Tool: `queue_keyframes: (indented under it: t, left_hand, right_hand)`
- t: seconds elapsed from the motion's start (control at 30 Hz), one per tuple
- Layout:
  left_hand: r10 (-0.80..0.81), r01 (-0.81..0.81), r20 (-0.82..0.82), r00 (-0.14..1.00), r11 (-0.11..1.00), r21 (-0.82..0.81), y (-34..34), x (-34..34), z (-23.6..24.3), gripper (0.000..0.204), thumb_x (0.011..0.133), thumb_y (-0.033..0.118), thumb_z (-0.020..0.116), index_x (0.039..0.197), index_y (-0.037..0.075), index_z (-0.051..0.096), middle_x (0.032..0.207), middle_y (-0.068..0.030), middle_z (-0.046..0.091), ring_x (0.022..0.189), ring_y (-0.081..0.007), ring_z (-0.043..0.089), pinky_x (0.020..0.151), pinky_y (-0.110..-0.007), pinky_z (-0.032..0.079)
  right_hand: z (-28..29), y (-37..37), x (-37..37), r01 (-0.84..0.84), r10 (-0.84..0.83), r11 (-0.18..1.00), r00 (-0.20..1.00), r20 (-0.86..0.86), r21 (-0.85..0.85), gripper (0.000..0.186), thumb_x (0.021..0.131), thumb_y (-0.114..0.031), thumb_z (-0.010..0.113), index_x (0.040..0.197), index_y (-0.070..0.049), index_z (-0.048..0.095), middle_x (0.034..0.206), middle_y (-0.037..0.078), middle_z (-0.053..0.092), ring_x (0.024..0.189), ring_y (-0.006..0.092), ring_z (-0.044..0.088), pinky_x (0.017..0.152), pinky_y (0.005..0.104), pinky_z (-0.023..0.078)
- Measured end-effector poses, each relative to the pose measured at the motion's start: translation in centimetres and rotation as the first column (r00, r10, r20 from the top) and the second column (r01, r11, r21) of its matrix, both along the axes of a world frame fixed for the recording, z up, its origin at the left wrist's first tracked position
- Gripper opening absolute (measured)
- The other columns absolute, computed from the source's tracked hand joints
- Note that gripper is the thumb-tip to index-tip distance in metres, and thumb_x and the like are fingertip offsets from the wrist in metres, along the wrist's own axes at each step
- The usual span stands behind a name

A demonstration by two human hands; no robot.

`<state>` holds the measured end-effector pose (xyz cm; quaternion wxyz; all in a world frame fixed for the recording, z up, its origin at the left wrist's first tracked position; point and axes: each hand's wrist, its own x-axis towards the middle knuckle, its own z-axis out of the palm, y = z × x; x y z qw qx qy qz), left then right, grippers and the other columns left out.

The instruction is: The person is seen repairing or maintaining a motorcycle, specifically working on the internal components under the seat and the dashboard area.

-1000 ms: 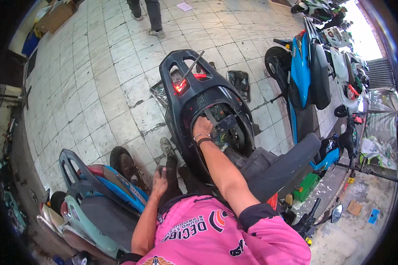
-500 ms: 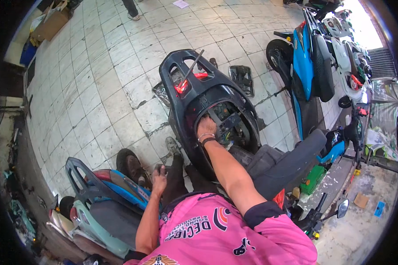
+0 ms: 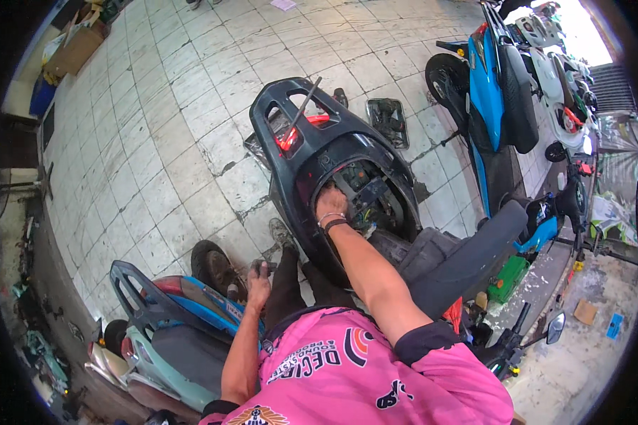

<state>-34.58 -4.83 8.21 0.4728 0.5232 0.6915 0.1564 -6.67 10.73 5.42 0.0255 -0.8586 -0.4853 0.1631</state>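
A dark scooter (image 3: 269, 185) stands before me with its seat (image 3: 468, 258) swung up on the right side, baring the opening beneath. Into the left part of that opening reaches my right hand (image 3: 331, 203), with bands on its wrist; its fingertips are hidden by the body panels, so any hold is unclear. Black parts and wiring (image 3: 368, 195) lie inside, just right of the hand. My left hand (image 3: 259, 285) is closed beside my leg, with a small dark object (image 3: 264, 268) at its fingers, too small to name. A rod-like tool (image 3: 305, 106) leans on the rear rack.
Trays with small parts (image 3: 388, 122) lie on the tiled floor (image 3: 170, 156) beyond the scooter. Other scooters stand close by: a blue one (image 3: 485, 99) at right, a pale green one (image 3: 159, 361) at lower left. A green box (image 3: 507, 280) sits behind the raised seat.
My view has shifted slightly. The person at the far top has moved mostly out of the picture. My right hand stays inside the opening, and my left hand keeps nearly the same place.
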Motion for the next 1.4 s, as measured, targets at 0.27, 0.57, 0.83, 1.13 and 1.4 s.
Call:
queue_keyframes:
  t: [0.27, 0.57, 0.83, 1.13, 1.4]
  left_hand:
    - [0.070, -0.068, 0.041, 0.997, 0.997, -0.048, 1.0, 0.7, 1.9, 0.047, 0.106, 0.041, 0.047, 0.105, 0.000, 0.068, 0.095, -0.0199, 0.071, 0.090, -0.0317, 0.065, 0.085, -0.043, 0.047]
    - [0.099, -0.092, 0.053, 0.994, 0.988, -0.124, 1.9, 1.4, 2.9, 0.042, 0.105, 0.036, 0.049, 0.104, -0.003, 0.066, 0.095, -0.0156, 0.072, 0.088, -0.0265, 0.065, 0.084, -0.040, 0.048]
    - [0.106, -0.105, 0.013, 0.994, 0.991, -0.087, 0.8, 0.4, 0.8, 0.043, 0.104, 0.037, 0.052, 0.105, -0.002, 0.068, 0.094, -0.0179, 0.071, 0.089, -0.0301, 0.066, 0.085, -0.041, 0.048]
    - [-0.012, 0.022, 0.113, 0.994, 0.995, -0.093, 0.3, -1.9, -2.2, 0.041, 0.101, 0.037, 0.061, 0.102, -0.003, 0.070, 0.088, -0.0119, 0.072, 0.082, -0.0198, 0.065, 0.079, -0.036, 0.050]
    - [0.062, -0.029, 0.115, 0.991, 0.962, -0.272, 1.0, -1.3, 0.6, 0.026, 0.094, 0.024, 0.073, 0.100, -0.002, 0.073, 0.086, -0.0075, 0.074, 0.081, -0.0151, 0.066, 0.080, -0.032, 0.051]
  right_hand:
    - [0.0, 0.3, -0.1, 0.030, -0.030, 0.999, 0.999, -0.021, -0.029, 0.027, 0.094, -0.022, 0.056, 0.093, -0.004, 0.076, 0.095, 0.019, 0.074, 0.090, 0.0353, 0.073, 0.079, 0.0458, 0.059]
    - [1.1, 0.5, 0.0, 0.033, -0.038, 0.998, 0.996, -0.081, -0.059, 0.029, 0.095, -0.024, 0.054, 0.094, -0.003, 0.075, 0.100, 0.020, 0.073, 0.092, 0.0368, 0.072, 0.081, 0.0456, 0.059]
    - [1.7, 0.7, -0.1, 0.167, -0.166, 0.986, 0.972, -0.166, -0.009, 0.033, 0.097, -0.026, 0.051, 0.093, -0.005, 0.076, 0.099, 0.023, 0.073, 0.093, 0.0408, 0.072, 0.081, 0.0512, 0.059]
    - [0.5, -1.2, 0.9, -0.334, 0.332, 0.943, 0.942, 0.045, 0.020, 0.029, 0.092, -0.020, 0.053, 0.091, -0.002, 0.076, 0.102, 0.021, 0.069, 0.095, 0.0387, 0.068, 0.079, 0.0491, 0.057]
    - [1.1, -2.9, 1.1, -0.300, 0.300, 0.953, 0.954, -0.002, 0.033, 0.031, 0.095, -0.019, 0.048, 0.095, 0.001, 0.073, 0.111, 0.022, 0.067, 0.110, 0.0379, 0.059, 0.094, 0.0475, 0.049]
